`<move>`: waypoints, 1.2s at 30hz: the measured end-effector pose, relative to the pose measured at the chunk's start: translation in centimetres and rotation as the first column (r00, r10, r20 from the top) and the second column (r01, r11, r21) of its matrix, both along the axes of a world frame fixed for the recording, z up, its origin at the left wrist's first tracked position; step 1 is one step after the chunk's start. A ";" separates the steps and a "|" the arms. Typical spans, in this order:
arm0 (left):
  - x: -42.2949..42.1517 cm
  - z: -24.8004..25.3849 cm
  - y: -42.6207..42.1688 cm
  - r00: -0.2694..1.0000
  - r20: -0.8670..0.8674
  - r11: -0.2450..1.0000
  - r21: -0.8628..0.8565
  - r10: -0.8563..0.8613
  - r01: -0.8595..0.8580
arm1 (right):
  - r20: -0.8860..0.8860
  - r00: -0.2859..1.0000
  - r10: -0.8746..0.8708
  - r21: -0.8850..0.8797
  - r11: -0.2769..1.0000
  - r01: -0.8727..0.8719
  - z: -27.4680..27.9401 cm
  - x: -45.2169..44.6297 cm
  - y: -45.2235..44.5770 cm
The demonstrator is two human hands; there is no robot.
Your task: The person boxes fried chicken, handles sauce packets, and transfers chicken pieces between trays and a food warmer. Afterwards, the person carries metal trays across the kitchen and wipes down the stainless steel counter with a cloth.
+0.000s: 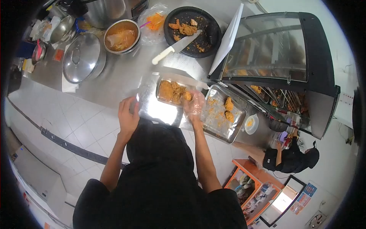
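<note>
My right hand (195,107), in a clear plastic glove, has its fingers closed on a piece of fried chicken (188,96). That piece is at the right end of a small clear container (167,102), where more fried chicken (166,90) lies. Bare and empty, my left hand (129,114) hovers by the counter edge, its thumb and fingers apart. Right of the container, a metal tray (219,128) holds several crumbs and a couple of fried chicken pieces (229,115).
A knife (173,50) rests on a round black board (210,42) with chicken scraps. A lidded pot (81,61) and a metal bowl (124,49) stand left. A glass display case (267,47) is right. Another person (289,155) works at the far right.
</note>
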State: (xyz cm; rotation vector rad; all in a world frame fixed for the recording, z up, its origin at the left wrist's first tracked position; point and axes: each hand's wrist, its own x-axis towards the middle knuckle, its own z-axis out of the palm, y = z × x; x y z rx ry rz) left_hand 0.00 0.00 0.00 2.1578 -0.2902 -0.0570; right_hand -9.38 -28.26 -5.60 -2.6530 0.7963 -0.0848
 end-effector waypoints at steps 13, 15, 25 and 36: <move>0.1 -0.1 0.4 0.999 -0.006 0.998 0.034 -0.044 0.044 | -0.038 0.701 -0.712 0.978 -0.170 -0.120 1.5 -0.1 -1.8; 0.1 -0.2 0.3 0.998 -0.014 0.997 0.048 -0.056 0.056 | -0.107 0.684 -0.721 0.874 -0.396 -0.281 1.5 -0.6 -2.0; -0.3 -1.2 0.6 0.994 -0.059 0.986 0.136 -0.092 0.099 | 0.057 0.752 -0.657 0.963 -0.162 -0.214 15.3 3.1 2.7; -1.0 -4.1 1.3 0.982 -0.168 0.958 0.259 -0.084 0.126 | 0.279 0.777 -0.565 0.916 -0.086 -0.391 27.8 -1.7 6.8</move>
